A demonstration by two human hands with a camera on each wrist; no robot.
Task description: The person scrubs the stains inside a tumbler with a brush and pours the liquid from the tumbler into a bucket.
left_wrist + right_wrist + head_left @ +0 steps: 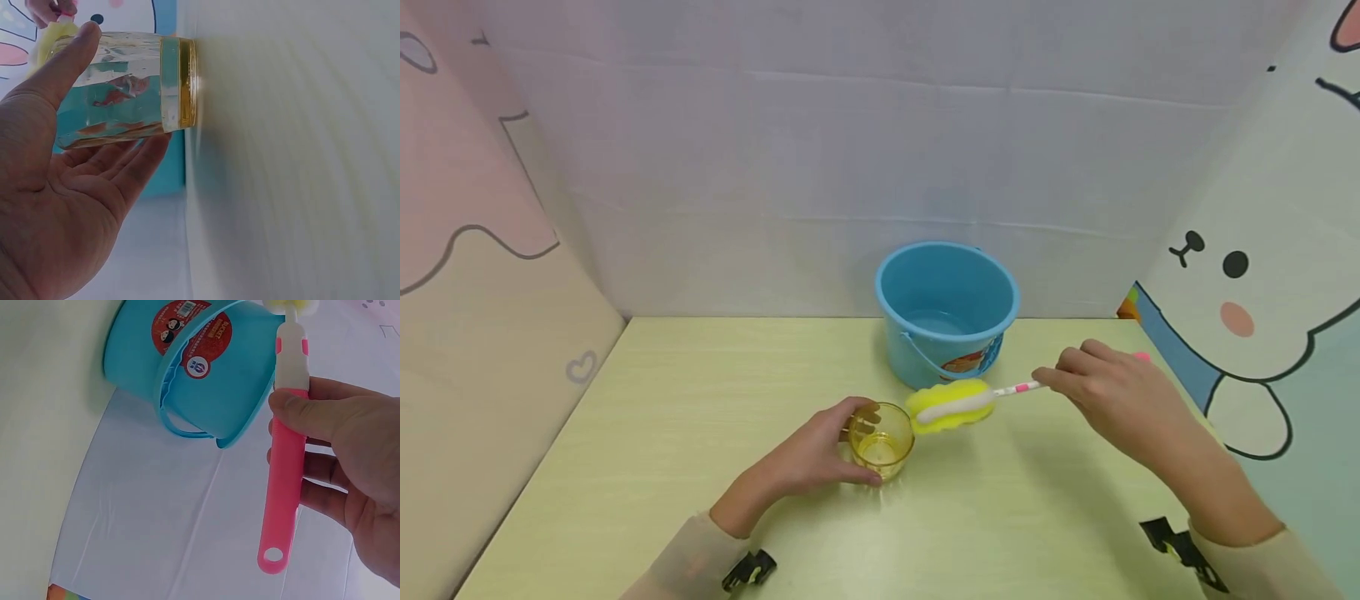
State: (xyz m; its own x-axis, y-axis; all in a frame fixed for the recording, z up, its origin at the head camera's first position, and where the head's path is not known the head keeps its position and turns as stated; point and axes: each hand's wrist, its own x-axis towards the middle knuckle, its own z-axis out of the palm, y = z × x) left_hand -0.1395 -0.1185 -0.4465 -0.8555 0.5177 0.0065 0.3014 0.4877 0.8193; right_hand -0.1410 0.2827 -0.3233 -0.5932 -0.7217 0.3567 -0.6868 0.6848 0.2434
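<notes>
My left hand point(812, 454) holds a clear yellow drinking glass point(883, 454), thumb on the near side and fingers around the far side. The glass stands upright, its thick base on the table in the left wrist view. My right hand point(1112, 396) grips the pink handle point(284, 469) of a sponge bottle brush. Its yellow and white sponge head point(951, 407) points left, at the glass's right rim; whether they touch I cannot tell. Part of the left fingers shows through the glass.
Behind the brush a blue bucket point(917, 354) stands on the pale yellow table point(715, 383), its handle hanging down in front. A white sheet point(760, 167) rises at the table's back edge. Cartoon-printed panels point(1262, 292) flank both sides.
</notes>
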